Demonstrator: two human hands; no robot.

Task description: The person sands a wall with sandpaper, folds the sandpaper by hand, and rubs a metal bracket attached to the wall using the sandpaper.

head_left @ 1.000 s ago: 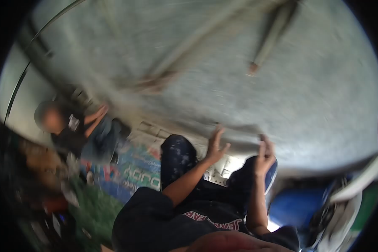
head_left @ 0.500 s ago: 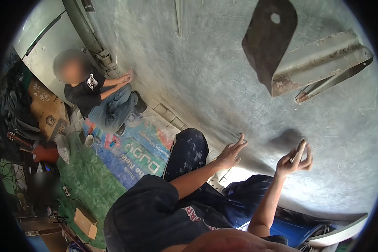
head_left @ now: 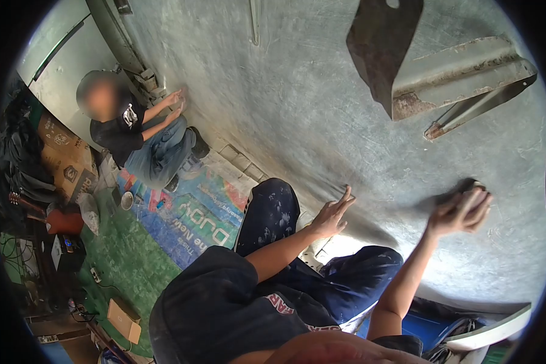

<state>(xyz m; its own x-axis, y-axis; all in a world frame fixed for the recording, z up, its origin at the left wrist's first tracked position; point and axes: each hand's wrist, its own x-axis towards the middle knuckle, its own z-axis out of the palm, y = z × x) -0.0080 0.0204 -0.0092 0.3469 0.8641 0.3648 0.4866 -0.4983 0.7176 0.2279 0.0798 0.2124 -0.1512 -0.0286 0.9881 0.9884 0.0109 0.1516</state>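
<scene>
My left hand [head_left: 332,218] has its fingers stretched out and apart, with the fingertips at the lower part of the grey wall [head_left: 321,109]. Nothing shows in it. Further right, my right hand [head_left: 460,212] is closed around a small flat piece that looks like folded sandpaper [head_left: 478,185] and holds it against the wall. The fingers cover most of this piece, so its full shape is hidden. A dark shadow lies on the wall beside that hand.
Rusty metal brackets [head_left: 461,79] jut from the wall above my hands. A co-worker [head_left: 142,133] sits at the left, both hands at the wall. Beneath us lies a printed banner [head_left: 194,224]. A cup [head_left: 127,201] and an opened cardboard box [head_left: 124,320] rest on the green floor.
My right hand has moved right and slightly up, from a raised pose to lying against the wall. My left hand stays nearly in place. The co-worker's hands have moved apart.
</scene>
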